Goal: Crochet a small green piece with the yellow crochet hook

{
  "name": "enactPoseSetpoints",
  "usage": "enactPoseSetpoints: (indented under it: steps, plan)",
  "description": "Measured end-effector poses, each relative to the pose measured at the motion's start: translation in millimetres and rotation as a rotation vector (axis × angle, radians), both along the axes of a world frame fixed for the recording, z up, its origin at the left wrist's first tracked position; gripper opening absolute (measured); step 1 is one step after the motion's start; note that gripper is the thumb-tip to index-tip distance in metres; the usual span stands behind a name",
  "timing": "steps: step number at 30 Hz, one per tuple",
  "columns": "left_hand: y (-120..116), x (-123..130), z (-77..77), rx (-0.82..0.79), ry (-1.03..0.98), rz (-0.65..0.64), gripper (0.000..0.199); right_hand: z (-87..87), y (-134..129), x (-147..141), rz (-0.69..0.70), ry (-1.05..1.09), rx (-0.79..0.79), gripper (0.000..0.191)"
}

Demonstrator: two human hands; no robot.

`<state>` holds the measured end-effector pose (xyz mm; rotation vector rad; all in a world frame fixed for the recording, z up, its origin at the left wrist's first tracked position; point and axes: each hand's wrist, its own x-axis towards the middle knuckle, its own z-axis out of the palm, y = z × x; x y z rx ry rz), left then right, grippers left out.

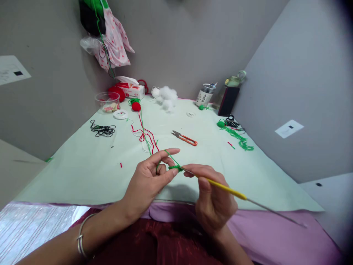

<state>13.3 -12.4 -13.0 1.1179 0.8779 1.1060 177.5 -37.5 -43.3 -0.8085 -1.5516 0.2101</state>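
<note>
Between thumb and fingers, my left hand (151, 176) pinches a small piece of green crochet work (175, 168). Green yarn (172, 157) runs over its raised index finger down to the work. My right hand (213, 193) grips a crochet hook (226, 188) by its yellow handle. The hook's thin tip meets the green work; its other metal end points to the lower right. Orange thread snips (184, 138) lie on the table beyond both hands. A green strand and red yarn (149, 134) stretch from a red ball (136, 106) toward my left hand.
Black cord (102, 129) lies at the left, near a clear plastic tub (108, 102). Behind are a tissue box (134, 90) and white stuffing (167, 97). A pen holder (205, 95), a dark phone (228, 101) and green yarn strands (242, 140) are at the right.
</note>
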Motion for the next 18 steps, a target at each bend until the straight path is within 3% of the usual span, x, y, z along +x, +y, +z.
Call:
enactPoseSetpoints:
  steps: [3, 5, 7, 9, 11, 13, 15, 18]
  plan:
    - [0.7, 2.1, 1.9, -0.039, -0.030, -0.016, 0.046, -6.8, 2.2, -1.8, -0.102, -0.192, 0.082, 0.030]
    - [2.8, 2.2, 3.1, -0.155, -0.118, -0.081, 0.057, -10.8, 2.8, -2.8, -0.187, -0.261, 0.137, 0.032]
    - [6.0, 0.8, 4.0, -0.290, -0.220, -0.155, 0.058, -10.5, 2.5, -2.4, -0.185, -0.194, 0.101, 0.032]
    - [9.0, -1.1, 5.2, -0.354, -0.290, -0.191, 0.049, -5.4, 2.2, -0.8, -0.105, 0.011, -0.021, 0.028]
    - [10.2, -2.1, 7.0, -0.345, -0.314, -0.197, 0.042, 1.9, 3.1, 0.6, 0.000, 0.235, -0.141, 0.027]
    - [8.8, -1.2, 9.3, -0.319, -0.301, -0.201, 0.042, 7.4, 4.9, 0.4, 0.074, 0.325, -0.219, 0.026]
    - [6.0, 1.1, 10.8, -0.289, -0.267, -0.177, 0.045, 8.8, 6.5, -1.5, 0.090, 0.274, -0.245, 0.024]
    - [3.1, 4.8, 9.5, -0.248, -0.234, -0.105, 0.050, 3.5, 6.2, -4.6, -0.001, 0.111, -0.146, 0.029]
